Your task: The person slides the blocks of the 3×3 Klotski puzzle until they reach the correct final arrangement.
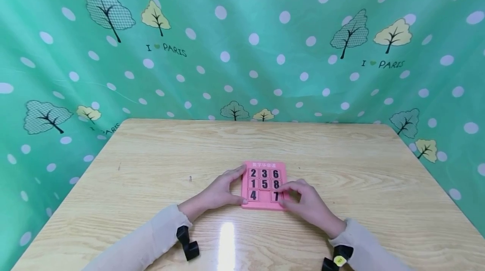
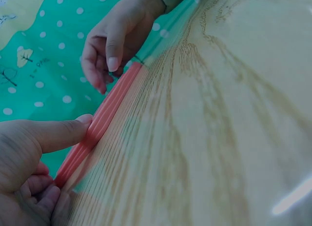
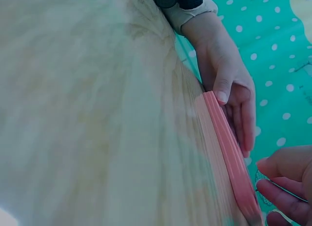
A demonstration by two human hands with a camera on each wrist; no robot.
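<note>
A pink sliding number puzzle (image 1: 264, 206) lies flat on the table. Its top row reads 2, 3, 6 and the middle row 1, 5, 8. Below are the 4 tile (image 1: 253, 195) and 7 tile (image 1: 275, 195), with the empty slot between them. My left hand (image 1: 219, 190) holds the puzzle's left side, thumb at the lower corner and fingers along the upper part. Over the right side hovers my right hand (image 1: 308, 203), loosely bent, fingertips close to the 8 and 7 tiles. The right wrist view shows a gap between its thumb and index finger.
The light wood table (image 1: 170, 153) extends around the puzzle on all sides. A green dotted curtain (image 1: 242, 52) with printed trees hangs behind its far edge. Black wrist cameras are strapped over both sleeves (image 1: 155, 233).
</note>
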